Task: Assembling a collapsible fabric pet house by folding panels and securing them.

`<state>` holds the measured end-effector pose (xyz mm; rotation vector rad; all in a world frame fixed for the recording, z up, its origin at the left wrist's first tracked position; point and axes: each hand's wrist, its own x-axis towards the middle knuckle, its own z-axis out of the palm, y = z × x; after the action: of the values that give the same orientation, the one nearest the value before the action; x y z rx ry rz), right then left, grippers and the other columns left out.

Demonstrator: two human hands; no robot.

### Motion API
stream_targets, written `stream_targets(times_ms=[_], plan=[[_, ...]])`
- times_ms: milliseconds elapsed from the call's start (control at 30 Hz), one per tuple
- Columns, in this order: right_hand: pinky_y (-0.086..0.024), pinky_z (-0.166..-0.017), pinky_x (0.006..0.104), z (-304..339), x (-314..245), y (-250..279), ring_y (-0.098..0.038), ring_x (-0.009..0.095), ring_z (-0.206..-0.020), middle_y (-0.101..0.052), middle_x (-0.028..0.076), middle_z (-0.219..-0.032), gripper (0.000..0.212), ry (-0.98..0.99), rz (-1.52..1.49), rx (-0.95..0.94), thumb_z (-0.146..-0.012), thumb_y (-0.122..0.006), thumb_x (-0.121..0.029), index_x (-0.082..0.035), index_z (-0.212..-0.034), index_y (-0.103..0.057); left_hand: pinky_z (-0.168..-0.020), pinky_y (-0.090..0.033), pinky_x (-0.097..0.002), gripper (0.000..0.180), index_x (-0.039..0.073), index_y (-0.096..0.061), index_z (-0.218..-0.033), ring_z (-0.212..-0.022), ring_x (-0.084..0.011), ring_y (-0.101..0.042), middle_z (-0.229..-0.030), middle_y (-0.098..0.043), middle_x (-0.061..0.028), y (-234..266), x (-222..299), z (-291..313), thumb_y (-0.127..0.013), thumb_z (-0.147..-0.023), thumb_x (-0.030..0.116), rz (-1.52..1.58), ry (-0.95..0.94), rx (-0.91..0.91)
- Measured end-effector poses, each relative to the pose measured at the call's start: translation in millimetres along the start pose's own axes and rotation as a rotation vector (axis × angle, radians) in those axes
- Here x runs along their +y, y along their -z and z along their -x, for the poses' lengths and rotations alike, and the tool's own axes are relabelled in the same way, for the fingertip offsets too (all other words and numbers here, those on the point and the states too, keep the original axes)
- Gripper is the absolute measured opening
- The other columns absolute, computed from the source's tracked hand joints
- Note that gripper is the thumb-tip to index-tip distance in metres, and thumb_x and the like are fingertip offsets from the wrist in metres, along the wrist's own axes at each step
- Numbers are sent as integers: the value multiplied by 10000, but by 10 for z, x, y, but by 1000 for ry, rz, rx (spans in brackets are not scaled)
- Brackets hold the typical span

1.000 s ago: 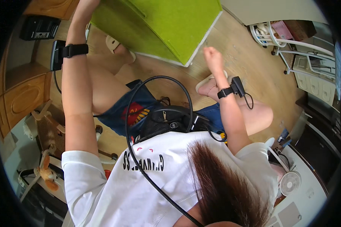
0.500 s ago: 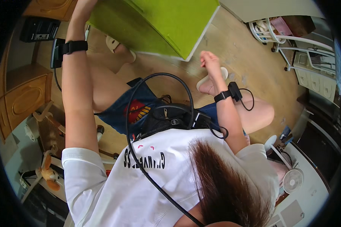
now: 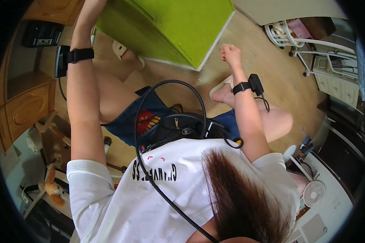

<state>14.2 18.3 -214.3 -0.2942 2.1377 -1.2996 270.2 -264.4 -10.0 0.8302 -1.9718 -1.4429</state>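
A bright green box-like piece of furniture (image 3: 178,24) with flat panels and a white lower edge stands on the floor ahead of me. My left arm reaches up along its left side. Only the base of my left hand (image 3: 95,5) shows at the top edge of the head view; its fingers are out of the picture. To the right of the green furniture's near corner, my right hand (image 3: 232,54) hovers above the floor, apart from the furniture, with its fingers curled into a fist. Whatever those fingers may hold is hidden.
Wooden cabinets (image 3: 30,109) line the left side, with a black electronic box (image 3: 42,34) on a shelf. A white wheeled rack (image 3: 308,40) stands at the right. A small fan (image 3: 313,193) is at lower right. A black cable (image 3: 138,137) loops over my lap.
My right hand has moved forward and slightly right, and its fingers have curled into a fist. The near corner of the green furniture sits slightly lower in the picture. The left arm has barely shifted.
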Motion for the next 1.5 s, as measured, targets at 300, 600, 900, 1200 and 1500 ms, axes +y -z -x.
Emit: stream_targets(times_ms=[300, 600, 900, 1200, 1500], plan=[[-410, -413, 238, -106, 128, 31, -489, 85, -459, -544, 34, -597, 241, 101, 28, -43, -847, -517, -210, 5, -768, -593, -882, -370, -248, 403, -15, -538, -1148, -985, -150, -519, -1091, -574, -78, -14, 13, 7, -468, -765, 90, 2, -6, 6], [-468, -689, 435, -771, 548, 1166, -608, 386, -781, -631, 240, -804, 539, 123, 1296, 1456, -700, -693, -373, 111, -918, -597, -880, -371, -242, 408, -11, -542, -1146, -983, -151, -522, -1081, -581, -76, -10, 50, -31, -459, -758, 85, -13, -20, 5], [-461, -629, 232, 58, -172, -134, -572, 97, -690, -634, 75, -756, 284, 459, -56, -43, -716, -703, -177, 2, -928, -639, -876, -371, -242, 402, -10, -542, -1144, -985, -144, -520, -1077, -582, -71, -14, 14, -20, -467, -761, 85, -20, -30, 2], [-445, -543, 268, 48, -75, -314, -565, 122, -575, -624, 77, -646, 156, 448, 174, 196, -762, -581, -150, -12, -754, -653, -880, -368, -246, 397, -10, -543, -1143, -986, -147, -519, -1077, -580, -72, -8, 26, -8, -457, -768, 85, -23, -19, 29], [-457, -557, 310, 116, 157, -212, -601, 191, -577, -624, 115, -613, 261, 351, 235, 77, -742, -626, -262, -3, -761, -649, -877, -370, -244, 384, -15, -551, -1131, -980, -148, -524, -1069, -584, -77, -75, 70, -38, -460, -771, 80, -16, -38, 38]])
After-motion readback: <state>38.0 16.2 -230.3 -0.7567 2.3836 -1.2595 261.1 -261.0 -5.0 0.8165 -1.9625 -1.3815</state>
